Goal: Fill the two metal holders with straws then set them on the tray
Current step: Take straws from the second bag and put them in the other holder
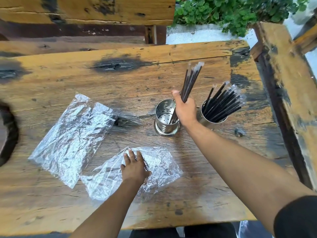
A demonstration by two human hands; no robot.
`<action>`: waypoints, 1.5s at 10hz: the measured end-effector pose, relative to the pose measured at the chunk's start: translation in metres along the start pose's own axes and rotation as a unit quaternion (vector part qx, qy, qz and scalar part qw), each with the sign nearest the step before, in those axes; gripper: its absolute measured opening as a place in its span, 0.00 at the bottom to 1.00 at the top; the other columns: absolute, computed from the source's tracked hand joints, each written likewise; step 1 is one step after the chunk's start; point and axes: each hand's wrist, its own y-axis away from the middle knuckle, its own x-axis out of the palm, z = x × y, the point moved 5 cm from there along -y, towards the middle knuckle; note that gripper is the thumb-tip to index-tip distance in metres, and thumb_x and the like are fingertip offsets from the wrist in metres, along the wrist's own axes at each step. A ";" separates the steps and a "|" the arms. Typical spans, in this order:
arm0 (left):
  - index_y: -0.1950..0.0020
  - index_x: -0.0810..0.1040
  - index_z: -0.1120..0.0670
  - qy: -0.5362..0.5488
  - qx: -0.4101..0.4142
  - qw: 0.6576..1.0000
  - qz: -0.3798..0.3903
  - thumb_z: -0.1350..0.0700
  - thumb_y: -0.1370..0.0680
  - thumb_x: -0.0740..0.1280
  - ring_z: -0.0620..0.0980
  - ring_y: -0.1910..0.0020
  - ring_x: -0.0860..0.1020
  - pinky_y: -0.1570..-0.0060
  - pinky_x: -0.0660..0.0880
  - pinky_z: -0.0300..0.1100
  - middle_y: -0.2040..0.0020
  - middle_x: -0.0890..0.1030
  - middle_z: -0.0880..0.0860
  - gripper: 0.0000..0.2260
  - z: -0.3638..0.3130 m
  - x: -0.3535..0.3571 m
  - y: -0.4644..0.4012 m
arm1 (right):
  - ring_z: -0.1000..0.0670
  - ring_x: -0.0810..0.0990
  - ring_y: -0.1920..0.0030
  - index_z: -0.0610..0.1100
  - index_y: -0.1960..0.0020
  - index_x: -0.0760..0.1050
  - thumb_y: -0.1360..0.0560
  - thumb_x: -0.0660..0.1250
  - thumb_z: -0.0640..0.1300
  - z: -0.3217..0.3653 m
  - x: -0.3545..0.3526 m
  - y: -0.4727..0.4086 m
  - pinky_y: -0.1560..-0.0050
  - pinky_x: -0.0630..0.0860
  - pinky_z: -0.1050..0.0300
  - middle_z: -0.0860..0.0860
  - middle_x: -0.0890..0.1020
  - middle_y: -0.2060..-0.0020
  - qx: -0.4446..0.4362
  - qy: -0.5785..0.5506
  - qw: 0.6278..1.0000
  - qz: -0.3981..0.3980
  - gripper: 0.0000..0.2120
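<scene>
Two perforated metal holders stand upright side by side on the wooden table [120, 86]. The right holder [205, 121] is packed with wrapped black straws [223, 103] that lean to the right. In the left holder [162, 117] only the lower ends of a few straws show. My right hand [184, 109] grips a bundle of wrapped black straws [191, 81] over the left holder, their lower ends inside it and their tops pointing up and away. My left hand [134, 166] lies flat, fingers spread, on a crumpled clear plastic bag [163, 167] near the front edge.
A second flattened clear plastic bag [72, 133] lies to the left of the first one. A wooden bench [85, 9] runs along the far side and a wooden post [281, 79] stands at the right. Green plants [231, 12] grow beyond the table. No tray is in view.
</scene>
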 end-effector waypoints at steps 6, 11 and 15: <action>0.17 0.38 0.55 0.012 0.006 1.000 0.000 0.39 0.22 0.68 0.65 0.18 0.38 0.21 0.53 0.63 0.17 0.37 0.62 0.48 -0.001 0.001 0.001 | 0.46 0.78 0.37 0.56 0.47 0.82 0.31 0.79 0.42 -0.029 -0.002 0.014 0.28 0.71 0.51 0.45 0.75 0.39 0.004 0.005 0.999 0.045 0.16; 0.17 0.38 0.55 0.018 0.008 1.000 0.002 0.39 0.21 0.68 0.65 0.19 0.38 0.21 0.52 0.63 0.18 0.36 0.62 0.49 -0.001 0.001 0.003 | 0.54 0.74 0.34 0.47 0.29 0.75 0.25 0.74 0.48 -0.011 -0.010 0.010 0.30 0.68 0.59 0.52 0.76 0.35 -0.053 0.123 0.986 0.104 0.25; 0.17 0.37 0.55 0.011 0.009 1.000 0.003 0.38 0.21 0.67 0.65 0.19 0.38 0.21 0.52 0.64 0.18 0.36 0.62 0.48 -0.002 0.002 0.004 | 0.52 0.76 0.42 0.47 0.38 0.80 0.21 0.71 0.48 0.002 -0.006 0.006 0.41 0.69 0.59 0.49 0.79 0.42 -0.087 0.178 0.974 0.112 0.13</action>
